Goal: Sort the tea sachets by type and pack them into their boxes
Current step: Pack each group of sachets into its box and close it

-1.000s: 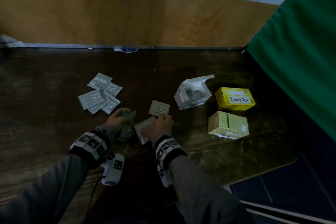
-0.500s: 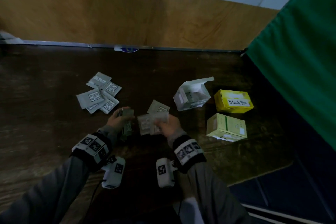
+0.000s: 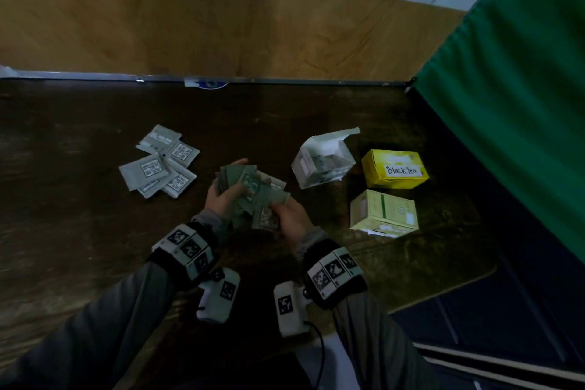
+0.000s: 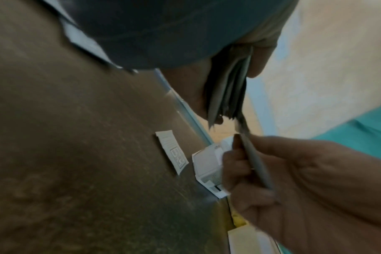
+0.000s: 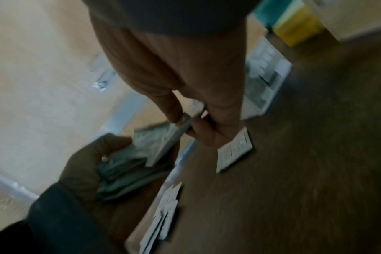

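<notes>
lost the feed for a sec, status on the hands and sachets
Left hand grips green sachet stack. Right hand pinches pale sachets. White box open, path unobstructed.

Right hand (image 5: pixel 198 110) pinches a sachet (image 5: pixel 180 132) edgewise

Grey sleeves (image 3: pixel 104 320), black wristbands (image 3: pixel 335 275) — white marker tiles (square-patterned) — cabled white cameras (image 3: pixel 289 310).
</notes>
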{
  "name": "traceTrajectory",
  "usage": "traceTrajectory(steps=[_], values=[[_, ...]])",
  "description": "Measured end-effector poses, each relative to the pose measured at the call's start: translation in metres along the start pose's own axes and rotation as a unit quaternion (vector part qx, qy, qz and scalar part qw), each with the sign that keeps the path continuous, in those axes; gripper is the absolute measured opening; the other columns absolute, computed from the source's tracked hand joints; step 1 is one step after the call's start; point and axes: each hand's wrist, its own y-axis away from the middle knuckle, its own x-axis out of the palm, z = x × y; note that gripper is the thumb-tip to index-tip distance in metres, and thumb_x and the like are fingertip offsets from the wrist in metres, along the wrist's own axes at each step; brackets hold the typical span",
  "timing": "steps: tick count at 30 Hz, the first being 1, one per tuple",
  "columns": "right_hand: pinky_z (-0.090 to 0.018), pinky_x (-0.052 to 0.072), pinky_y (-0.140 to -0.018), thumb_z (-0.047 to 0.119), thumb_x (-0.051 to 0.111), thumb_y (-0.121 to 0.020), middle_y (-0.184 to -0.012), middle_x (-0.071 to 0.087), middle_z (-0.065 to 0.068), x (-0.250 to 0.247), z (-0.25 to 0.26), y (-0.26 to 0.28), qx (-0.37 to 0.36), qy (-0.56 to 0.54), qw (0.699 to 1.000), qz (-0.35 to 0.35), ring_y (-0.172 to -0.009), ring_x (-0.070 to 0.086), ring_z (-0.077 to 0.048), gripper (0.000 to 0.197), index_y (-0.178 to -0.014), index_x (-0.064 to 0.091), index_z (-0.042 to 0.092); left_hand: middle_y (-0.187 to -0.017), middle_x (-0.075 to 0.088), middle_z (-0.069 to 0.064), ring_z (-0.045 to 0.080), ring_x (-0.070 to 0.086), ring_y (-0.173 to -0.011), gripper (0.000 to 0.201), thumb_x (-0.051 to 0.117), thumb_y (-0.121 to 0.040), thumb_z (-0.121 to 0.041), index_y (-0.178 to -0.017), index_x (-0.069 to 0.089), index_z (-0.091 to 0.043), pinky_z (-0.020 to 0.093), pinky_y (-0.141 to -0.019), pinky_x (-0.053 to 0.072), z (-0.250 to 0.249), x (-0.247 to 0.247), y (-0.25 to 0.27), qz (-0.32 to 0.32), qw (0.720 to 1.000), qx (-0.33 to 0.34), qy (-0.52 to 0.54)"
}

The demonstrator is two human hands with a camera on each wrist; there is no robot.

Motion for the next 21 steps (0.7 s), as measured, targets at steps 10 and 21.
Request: traceTrajectory(steps=[10, 21], values=[[-0.036, 0.053, -0.087, 0.025, 0.072, -0.081, -0.107, 0.066, -0.002, 0.006, 0.007, 0.004, -0.146, 0.123, 0.976, -0.105, -0.099, 0.062, -0.016, 0.016, -0.093, 0.064, 0.018, -0.087, 0.066, 0.004, 0.019, 0.062, -0.075, 0.023, 0.043, -0.095, -0.033, -0.096, 0.059, -0.017, 0.034, -0.065, 0.047, -0.002, 0.006, 0.011, -0.007, 0.988, -0.152, -0.030], [-0.038, 0.037, -0.105, 0.027, 0.040, -0.099, -0.137, 0.040, -0.007, 0.012, 0.015, -0.050, -0.197, 0.463, 0.859, -0.092, -0.126, 0.040, -0.022, 0.035, -0.128, 0.052, 0.012, -0.104, 0.064, 0.012, 0.030, 0.065, -0.084, 0.045, 0.044, -0.087, 0.009, -0.115, 0.054, -0.025, 0.048, -0.079, 0.052, -0.002, -0.037, 0.002, -0.119, 0.989, -0.076, 0.047]])
